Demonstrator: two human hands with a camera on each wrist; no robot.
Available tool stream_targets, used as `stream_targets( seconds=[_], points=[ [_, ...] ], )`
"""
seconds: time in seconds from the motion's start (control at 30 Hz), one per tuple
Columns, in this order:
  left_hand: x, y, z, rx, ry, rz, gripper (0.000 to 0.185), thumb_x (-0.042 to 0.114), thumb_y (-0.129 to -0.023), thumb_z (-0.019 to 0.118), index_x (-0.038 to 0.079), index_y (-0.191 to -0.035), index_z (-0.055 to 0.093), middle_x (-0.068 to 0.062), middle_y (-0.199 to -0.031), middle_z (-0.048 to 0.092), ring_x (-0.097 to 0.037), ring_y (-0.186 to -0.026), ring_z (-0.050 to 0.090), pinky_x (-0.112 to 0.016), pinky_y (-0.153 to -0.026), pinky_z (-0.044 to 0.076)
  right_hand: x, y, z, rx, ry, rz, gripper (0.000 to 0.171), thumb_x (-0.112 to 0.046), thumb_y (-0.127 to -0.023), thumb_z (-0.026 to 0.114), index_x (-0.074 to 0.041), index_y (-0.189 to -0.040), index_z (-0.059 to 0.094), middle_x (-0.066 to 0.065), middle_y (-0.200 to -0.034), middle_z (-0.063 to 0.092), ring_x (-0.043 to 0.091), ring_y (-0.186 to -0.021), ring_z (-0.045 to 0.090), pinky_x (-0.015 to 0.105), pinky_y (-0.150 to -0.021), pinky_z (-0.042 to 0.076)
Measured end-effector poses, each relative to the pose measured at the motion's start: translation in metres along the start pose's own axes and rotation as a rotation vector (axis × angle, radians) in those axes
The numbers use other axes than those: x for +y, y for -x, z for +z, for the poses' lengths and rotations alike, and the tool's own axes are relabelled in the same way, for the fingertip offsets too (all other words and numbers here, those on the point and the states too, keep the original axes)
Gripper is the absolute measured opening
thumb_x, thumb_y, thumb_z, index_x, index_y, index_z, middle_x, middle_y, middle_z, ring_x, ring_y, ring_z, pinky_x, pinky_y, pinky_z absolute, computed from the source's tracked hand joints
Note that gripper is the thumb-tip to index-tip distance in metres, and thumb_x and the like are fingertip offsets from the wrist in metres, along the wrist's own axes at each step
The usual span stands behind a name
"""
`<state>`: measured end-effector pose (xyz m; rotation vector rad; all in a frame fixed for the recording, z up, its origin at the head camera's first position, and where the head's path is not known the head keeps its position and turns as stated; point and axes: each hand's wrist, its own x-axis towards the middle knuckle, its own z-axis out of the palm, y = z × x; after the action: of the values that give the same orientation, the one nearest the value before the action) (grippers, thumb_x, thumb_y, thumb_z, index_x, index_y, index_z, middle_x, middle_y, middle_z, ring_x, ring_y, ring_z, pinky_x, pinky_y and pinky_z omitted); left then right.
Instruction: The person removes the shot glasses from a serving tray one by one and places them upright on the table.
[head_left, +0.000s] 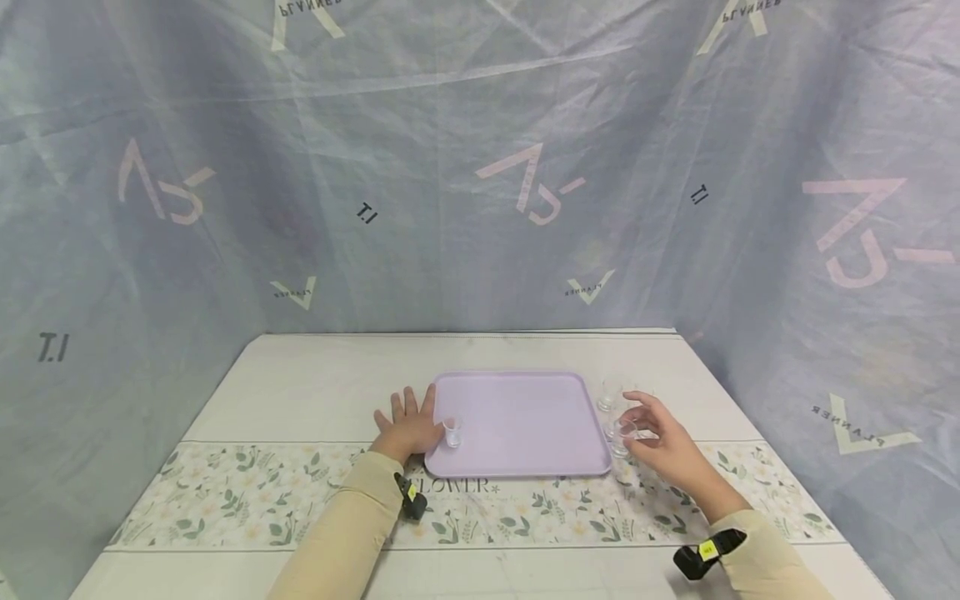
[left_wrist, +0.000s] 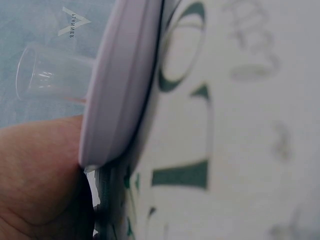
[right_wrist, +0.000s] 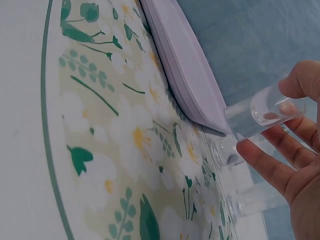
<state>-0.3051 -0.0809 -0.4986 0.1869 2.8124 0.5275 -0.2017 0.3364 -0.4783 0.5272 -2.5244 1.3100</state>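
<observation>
A lilac tray (head_left: 521, 425) lies flat on the table, with a small clear shot glass (head_left: 452, 435) standing near its left edge. My left hand (head_left: 409, 427), fingers spread, rests at that edge, its thumb side close to the glass. In the left wrist view the glass (left_wrist: 52, 75) rises beyond the tray's rim (left_wrist: 117, 85). Just past the right edge, my right hand (head_left: 666, 440) grips another clear shot glass (right_wrist: 250, 117) between thumb and fingers; it appears tilted in the right wrist view. More clear glasses (head_left: 607, 397) stand behind it, partly hidden by the fingers.
A white tablecloth (head_left: 337, 375) with a floral band (head_left: 525, 517) covers the table. Grey-blue printed curtains (head_left: 435, 208) enclose the back and both sides. In the right wrist view, other glasses (right_wrist: 257, 199) stand below the held one.
</observation>
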Motion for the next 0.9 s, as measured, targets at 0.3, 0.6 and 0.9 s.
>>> stream_targets(
  seconds=[0.3, 0.6, 0.9],
  points=[
    [-0.001, -0.001, 0.001, 0.017, -0.02, 0.018, 0.078, 0.047, -0.104, 0.045, 0.015, -0.164, 0.007, -0.03, -0.165, -0.003, -0.051, -0.151, -0.007, -0.075, -0.112, -0.005, 0.003, 0.003, -0.001, 0.016, 0.036, 0.029, 0.072, 0.01, -0.087, 0.07, -0.008, -0.15, 0.039, 0.016, -0.113, 0.064, 0.027, -0.101, 0.065, 0.027, -0.078, 0.058],
    [-0.001, -0.001, 0.0, 0.018, -0.02, 0.008, 0.079, 0.049, -0.103, 0.044, 0.016, -0.164, 0.007, -0.029, -0.166, -0.003, -0.05, -0.151, -0.008, -0.074, -0.113, -0.006, 0.009, 0.008, 0.002, 0.021, 0.049, 0.037, 0.071, 0.013, -0.086, 0.069, -0.006, -0.148, 0.04, 0.015, -0.111, 0.064, 0.024, -0.101, 0.066, 0.028, -0.08, 0.058],
    [-0.001, -0.002, 0.001, 0.015, -0.029, 0.007, 0.077, 0.046, -0.104, 0.043, 0.015, -0.164, 0.007, -0.029, -0.166, -0.003, -0.05, -0.151, -0.008, -0.074, -0.113, -0.006, 0.015, 0.014, 0.005, 0.014, 0.038, 0.083, 0.075, 0.012, -0.085, 0.07, -0.008, -0.15, 0.038, 0.011, -0.112, 0.064, 0.03, -0.104, 0.065, 0.026, -0.081, 0.057]
  ],
)
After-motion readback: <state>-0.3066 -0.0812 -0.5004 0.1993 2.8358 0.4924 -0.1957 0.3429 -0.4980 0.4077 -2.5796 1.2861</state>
